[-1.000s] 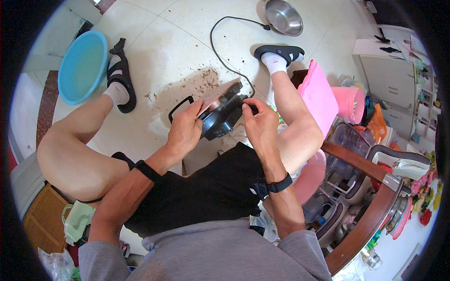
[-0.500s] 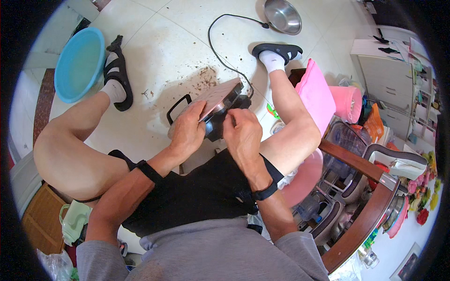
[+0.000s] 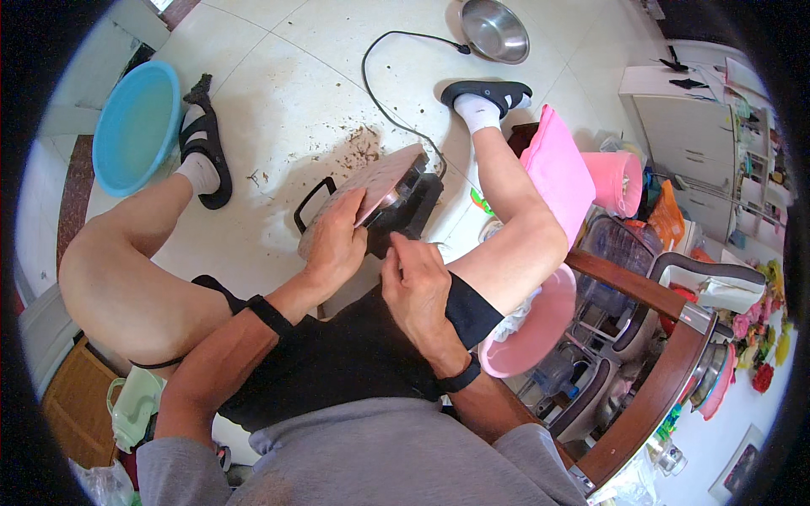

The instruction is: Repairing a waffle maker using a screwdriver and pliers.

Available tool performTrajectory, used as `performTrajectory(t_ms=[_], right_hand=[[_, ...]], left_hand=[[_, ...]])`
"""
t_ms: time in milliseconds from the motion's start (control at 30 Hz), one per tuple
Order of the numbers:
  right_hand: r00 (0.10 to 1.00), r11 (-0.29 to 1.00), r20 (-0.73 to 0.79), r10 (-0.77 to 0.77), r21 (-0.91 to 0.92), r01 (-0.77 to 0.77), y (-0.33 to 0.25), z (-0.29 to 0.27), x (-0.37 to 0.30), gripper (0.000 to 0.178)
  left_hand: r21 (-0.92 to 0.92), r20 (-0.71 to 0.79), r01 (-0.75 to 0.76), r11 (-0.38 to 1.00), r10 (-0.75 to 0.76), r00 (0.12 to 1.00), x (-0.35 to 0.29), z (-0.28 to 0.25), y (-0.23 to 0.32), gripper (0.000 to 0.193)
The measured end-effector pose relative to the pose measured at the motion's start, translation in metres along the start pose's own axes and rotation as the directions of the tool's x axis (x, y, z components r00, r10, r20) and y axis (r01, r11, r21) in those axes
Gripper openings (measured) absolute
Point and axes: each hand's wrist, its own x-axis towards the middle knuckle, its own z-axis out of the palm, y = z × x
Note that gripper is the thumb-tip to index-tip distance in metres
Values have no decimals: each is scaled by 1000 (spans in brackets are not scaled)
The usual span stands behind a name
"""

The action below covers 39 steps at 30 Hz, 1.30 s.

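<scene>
Tilted on its edge between my legs is an electric appliance, probably a griddle, with a pale round plate [image 3: 367, 184], a black housing [image 3: 407, 212] and a black loop handle [image 3: 313, 205]. My left hand [image 3: 336, 243] grips its near rim, fingers over the pale plate. Close to the housing's near end, my right hand [image 3: 418, 287] has its fingers curled together. A thin sliver shows by those fingers, too small to name. From the appliance a black power cord [image 3: 368, 88] runs across the floor.
Brown crumbs [image 3: 361, 145] lie scattered on the tiled floor beyond the appliance. A blue basin [image 3: 99, 126] of water stands left, a steel bowl [image 3: 506, 32] at the far side. On the right are a pink basin [image 3: 553, 329], a pink bin [image 3: 620, 181] and a wooden-edged table [image 3: 666, 405].
My right hand has drawn back toward me and slightly left, away from the black housing, showing more of it. My left hand keeps its grip. The whole view has shifted slightly.
</scene>
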Motion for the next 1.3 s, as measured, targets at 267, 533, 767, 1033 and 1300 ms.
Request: performTrajectory(t_ms=[267, 533, 767, 1033, 1300], right_hand=[[983, 984, -82, 167, 74, -161, 17, -15, 20, 17], [944, 943, 0, 330, 31, -330, 59, -22, 55, 23], [911, 920, 146, 386, 15, -393, 73, -23, 70, 25], [938, 959, 201, 283, -69, -275, 66, -10, 53, 20], [968, 980, 189, 167, -141, -141, 38, -4, 10, 16]], left_hand=[[18, -35, -27, 999, 27, 999, -5, 7, -1, 54], [-8, -21, -6, 1000, 5, 1000, -7, 7, 2, 54], [13, -29, -20, 1000, 21, 999, -13, 11, 10, 56], [24, -37, -12, 1000, 13, 999, -17, 23, 3, 58], [-72, -31, 39, 997, -41, 999, -15, 25, 1, 60]])
